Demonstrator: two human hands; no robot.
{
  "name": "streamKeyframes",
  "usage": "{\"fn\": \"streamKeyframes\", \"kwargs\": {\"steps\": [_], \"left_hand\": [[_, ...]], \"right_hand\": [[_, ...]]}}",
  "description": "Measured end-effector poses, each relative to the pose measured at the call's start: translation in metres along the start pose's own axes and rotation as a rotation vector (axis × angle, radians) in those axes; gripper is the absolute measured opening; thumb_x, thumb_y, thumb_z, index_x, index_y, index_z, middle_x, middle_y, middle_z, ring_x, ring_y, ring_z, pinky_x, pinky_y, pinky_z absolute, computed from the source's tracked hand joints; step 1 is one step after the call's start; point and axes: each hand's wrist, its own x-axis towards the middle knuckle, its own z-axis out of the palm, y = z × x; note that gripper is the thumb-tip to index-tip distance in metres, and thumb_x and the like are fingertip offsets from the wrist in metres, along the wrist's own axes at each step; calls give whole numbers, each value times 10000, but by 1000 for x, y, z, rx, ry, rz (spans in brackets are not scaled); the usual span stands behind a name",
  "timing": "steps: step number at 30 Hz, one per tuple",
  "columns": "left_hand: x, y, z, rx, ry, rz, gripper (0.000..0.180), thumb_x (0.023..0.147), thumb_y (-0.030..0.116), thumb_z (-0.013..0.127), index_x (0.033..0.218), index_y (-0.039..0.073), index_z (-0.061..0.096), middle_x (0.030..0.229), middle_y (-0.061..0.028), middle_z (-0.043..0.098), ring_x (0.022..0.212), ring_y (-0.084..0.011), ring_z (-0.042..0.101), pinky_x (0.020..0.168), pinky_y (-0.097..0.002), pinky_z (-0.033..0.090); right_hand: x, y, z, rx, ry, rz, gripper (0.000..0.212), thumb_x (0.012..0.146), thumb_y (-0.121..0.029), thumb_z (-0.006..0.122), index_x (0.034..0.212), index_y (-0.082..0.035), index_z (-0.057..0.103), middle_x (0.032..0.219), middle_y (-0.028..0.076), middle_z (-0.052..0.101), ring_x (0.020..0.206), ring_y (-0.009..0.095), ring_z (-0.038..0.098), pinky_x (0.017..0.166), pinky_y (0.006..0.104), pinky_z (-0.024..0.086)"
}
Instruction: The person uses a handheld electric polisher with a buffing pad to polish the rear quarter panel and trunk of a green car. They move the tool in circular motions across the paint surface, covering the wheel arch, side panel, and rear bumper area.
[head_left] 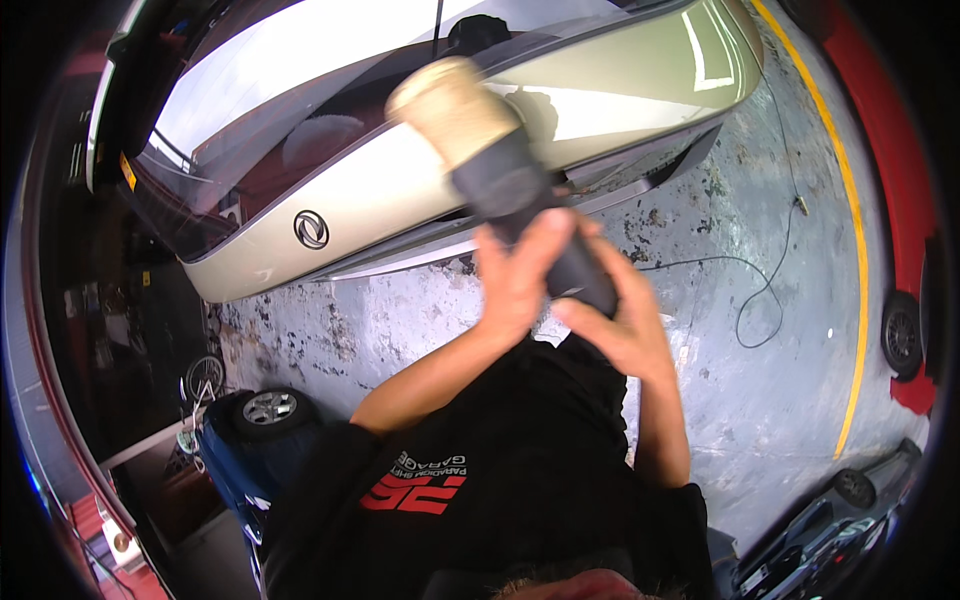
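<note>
Head view: both hands raised in front of chest, clamped on dark body of polishing machine (525,205). Left hand (515,275) wrapped round barrel, fingers closed on it. Right hand (620,325) grips lower end, fingers curled about it. Cream wool pad (450,105) at tool tip, blurred, held above beige car's (400,195) rear panel, not clearly touching. Thin cable (765,290) loops on stained concrete floor (740,400) near car's right corner.

Risk, as judged: pad tilted onto panel edge could burn paint; loose cable could snag feet.
</note>
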Motion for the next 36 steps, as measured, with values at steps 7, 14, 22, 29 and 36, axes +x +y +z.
{"fn": "streamKeyframes", "kwargs": {"steps": [7,14,22,29,36], "left_hand": [[61,-38,135,132,-278,-177,497,883,311,930,1185,-7,698,1021,-73,737,926,-155,679,844,-352,579],[35,-17,96,137,-113,-284,503,910,291,921,1244,-2,684,1032,-72,733,918,-157,701,825,-347,603],[-13,-12,-3,-3,156,70,755,1016,608,679,1400,-19,506,1045,-235,753,1102,-401,745,1032,-538,590],[5,-38,51,-38,121,52,740,987,517,770,1405,-31,501,1076,-240,768,1103,-391,754,1026,-526,591],[67,-53,182,56,-80,-254,505,886,222,941,1256,-11,687,1113,-85,764,1046,-148,699,953,-362,575]], "right_hand": [[-7,-11,-111,269,221,146,632,992,-407,775,1378,54,580,962,122,719,776,188,711,715,332,579],[-8,-7,-91,183,58,186,819,957,-372,859,1533,90,505,1142,206,773,1011,285,788,894,382,621],[39,-16,-36,-93,-373,41,918,903,-363,928,1603,50,503,1099,282,788,1017,395,829,881,412,625],[43,-22,-97,-66,-349,137,878,875,-344,945,1548,66,557,1138,246,792,1026,339,828,908,377,614],[19,-17,-195,191,33,236,911,919,-345,857,1614,95,466,1354,188,717,1263,268,691,1102,379,522]]}}
